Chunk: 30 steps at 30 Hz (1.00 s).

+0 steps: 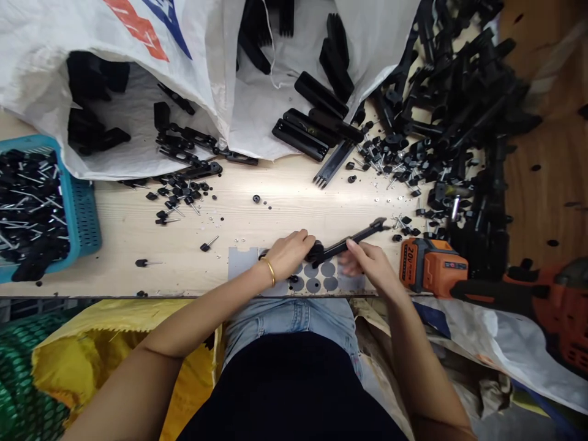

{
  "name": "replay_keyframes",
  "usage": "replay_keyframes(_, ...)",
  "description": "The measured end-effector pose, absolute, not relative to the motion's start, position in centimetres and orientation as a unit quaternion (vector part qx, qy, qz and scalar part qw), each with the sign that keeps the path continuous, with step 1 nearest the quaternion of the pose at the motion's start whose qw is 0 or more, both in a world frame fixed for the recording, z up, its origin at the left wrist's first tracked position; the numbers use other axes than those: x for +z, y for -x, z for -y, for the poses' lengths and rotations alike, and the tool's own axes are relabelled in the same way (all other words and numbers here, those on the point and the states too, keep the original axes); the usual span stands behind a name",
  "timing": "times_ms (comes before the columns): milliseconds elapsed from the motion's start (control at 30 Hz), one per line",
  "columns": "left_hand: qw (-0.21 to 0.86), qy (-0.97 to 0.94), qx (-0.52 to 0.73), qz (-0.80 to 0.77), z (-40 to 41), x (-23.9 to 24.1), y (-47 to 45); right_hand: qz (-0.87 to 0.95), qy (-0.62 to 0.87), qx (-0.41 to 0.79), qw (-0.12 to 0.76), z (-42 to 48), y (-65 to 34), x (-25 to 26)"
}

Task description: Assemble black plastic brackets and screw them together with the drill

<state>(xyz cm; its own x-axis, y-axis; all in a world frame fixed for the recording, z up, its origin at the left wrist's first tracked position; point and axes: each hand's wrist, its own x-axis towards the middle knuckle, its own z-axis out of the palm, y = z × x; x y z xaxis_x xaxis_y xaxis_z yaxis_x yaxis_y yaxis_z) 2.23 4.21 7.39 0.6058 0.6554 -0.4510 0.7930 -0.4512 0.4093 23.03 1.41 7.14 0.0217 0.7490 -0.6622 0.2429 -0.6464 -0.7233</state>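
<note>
My left hand [289, 252], with a gold bangle at the wrist, is closed round the rounded left end of a long black plastic bar [342, 245]. The bar slants up to the right and finishes in a forked tip. My right hand [367, 262] pinches it from below near the middle; its lower fingers are smeared by motion. Beneath both hands lies a grey sheet [241, 260] with round dark patches, at the table's front edge. What my left fingertips press on is partly hidden.
An orange power tool with a 20V battery [434, 266] lies at right. Black parts [459, 104] and knob-headed screws [390, 153] are heaped behind it. White sacks [215, 73] of black pieces stand at the back. A teal basket [85, 214] of screws sits at left.
</note>
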Motion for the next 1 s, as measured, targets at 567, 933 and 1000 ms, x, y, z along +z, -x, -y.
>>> replay_keyframes(567,0.222,-0.749,0.225,-0.583,-5.7,5.9,5.8,0.584,0.807,0.07,0.053,-16.2,-26.9,5.1)
replay_keyframes(933,0.101,-0.599,0.214,-0.765,-10.3,1.5,11.5,0.612,0.789,0.043,-0.01,-16.2,-26.0,5.4)
replay_keyframes(1000,0.09,-0.61,0.229,-0.753,-9.5,1.4,10.7,0.618,0.783,0.057,0.046,-15.9,-26.5,5.1)
